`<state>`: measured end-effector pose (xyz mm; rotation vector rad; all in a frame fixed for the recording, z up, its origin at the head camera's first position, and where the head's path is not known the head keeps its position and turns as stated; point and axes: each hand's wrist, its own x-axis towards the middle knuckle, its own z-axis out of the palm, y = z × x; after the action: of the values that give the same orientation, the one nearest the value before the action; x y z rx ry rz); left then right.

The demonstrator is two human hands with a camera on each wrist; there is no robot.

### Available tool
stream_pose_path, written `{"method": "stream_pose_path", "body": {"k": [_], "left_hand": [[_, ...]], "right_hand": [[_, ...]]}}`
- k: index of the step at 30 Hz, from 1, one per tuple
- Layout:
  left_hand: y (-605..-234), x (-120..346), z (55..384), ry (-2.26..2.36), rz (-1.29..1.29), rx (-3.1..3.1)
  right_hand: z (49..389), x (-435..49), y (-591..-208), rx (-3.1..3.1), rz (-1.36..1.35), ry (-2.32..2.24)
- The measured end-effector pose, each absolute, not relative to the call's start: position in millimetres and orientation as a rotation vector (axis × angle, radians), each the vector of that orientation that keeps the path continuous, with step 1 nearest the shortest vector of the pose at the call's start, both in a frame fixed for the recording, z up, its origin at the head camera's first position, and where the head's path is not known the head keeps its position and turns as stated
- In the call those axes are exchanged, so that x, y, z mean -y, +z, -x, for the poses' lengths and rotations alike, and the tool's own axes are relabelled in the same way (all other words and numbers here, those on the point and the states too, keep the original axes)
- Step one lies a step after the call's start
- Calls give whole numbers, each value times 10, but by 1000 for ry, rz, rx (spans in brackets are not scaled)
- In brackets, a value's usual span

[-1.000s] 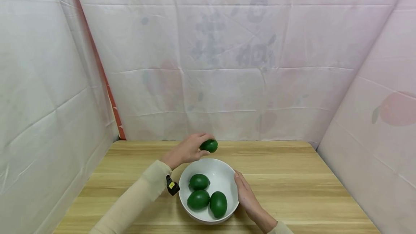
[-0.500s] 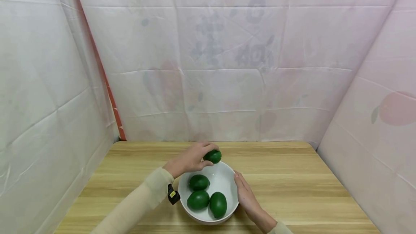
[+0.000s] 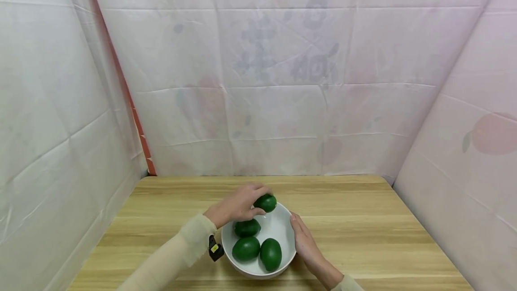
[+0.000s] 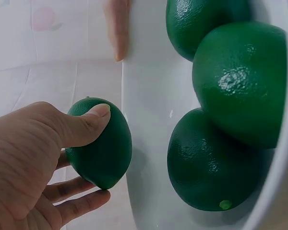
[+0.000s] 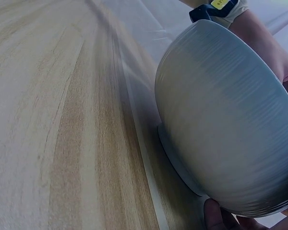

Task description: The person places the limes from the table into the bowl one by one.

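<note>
My left hand [image 3: 241, 202] pinches a green lime [image 4: 101, 143] between thumb and fingers. In the head view the lime overlaps the far rim of a white bowl [image 3: 284, 232]; the left wrist view shows it beside the bowl's inner wall. Inside the bowl lie three more limes: one at the left [image 3: 247, 227], partly behind my left hand, one at the front left [image 3: 246, 249] and one at the front right [image 3: 271, 254]. My right hand [image 3: 305, 244] rests on the bowl's right side, fingers along the outer wall. In the right wrist view, fingertips [image 5: 212, 214] touch low by its foot.
The bowl stands on a wooden table [image 3: 363, 228] near its front. White printed sheets hang behind [image 3: 274, 111] and on both sides. A black wrist camera [image 3: 216, 249] on my left sleeve sits close to the bowl's left rim.
My left hand has brought the lime down and toward me, from beyond the bowl to over its far rim. The right hand, the bowl and the limes inside stay where they were.
</note>
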<state>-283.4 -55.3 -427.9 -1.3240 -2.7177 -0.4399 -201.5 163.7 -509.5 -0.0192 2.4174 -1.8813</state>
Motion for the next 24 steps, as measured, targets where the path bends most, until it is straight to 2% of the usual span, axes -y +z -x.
{"method": "stream_pose_path", "body": {"k": [24], "left_hand": [[-4421, 425, 2723, -359, 1415, 2780]], "right_hand": [[2023, -1642, -5088, -2423, 32, -1862]]}}
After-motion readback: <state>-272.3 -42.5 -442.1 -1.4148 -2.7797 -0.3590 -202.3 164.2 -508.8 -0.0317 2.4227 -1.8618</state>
